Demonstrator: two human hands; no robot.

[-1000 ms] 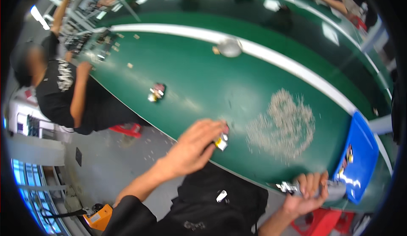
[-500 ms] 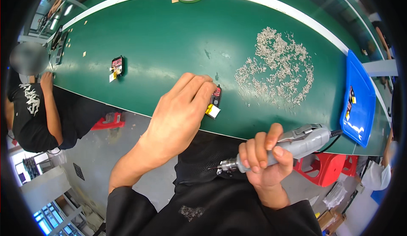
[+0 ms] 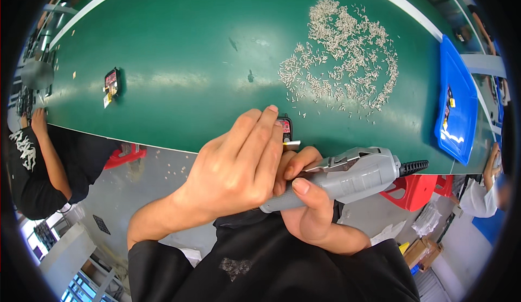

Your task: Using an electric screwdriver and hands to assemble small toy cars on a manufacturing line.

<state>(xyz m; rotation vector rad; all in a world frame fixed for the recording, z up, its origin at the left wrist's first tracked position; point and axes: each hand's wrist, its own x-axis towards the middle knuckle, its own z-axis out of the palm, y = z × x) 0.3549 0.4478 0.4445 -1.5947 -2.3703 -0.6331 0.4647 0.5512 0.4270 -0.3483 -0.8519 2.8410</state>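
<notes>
Grey plastic barrel-shaped power driver [image 3: 358,177], at 4 o'clock from centre of view; grasped in right hand [image 3: 312,204], with nose hidden behind left hand [image 3: 228,166]; probably weighty, stiff, smooth; best taken around the thick barrel; small black-shelled device with red circuit board [image 3: 286,128], on green tabletop [image 3: 179,36], just off centre at 2 o'clock, beside left fingertips; left grasp: cannot tell, with contact masked; probably light, rigid, fragile at exposed board; best held by shell edges; writing: pale marks [image 3: 235,268] on wearer's black shirt [image 3: 293,269], 6 o'clock, unreadable; pale lettering [image 3: 23,150] on neighbouring black shirt [image 3: 32,193], 9 o'clock, unclear; driver labels: none legible.
</notes>
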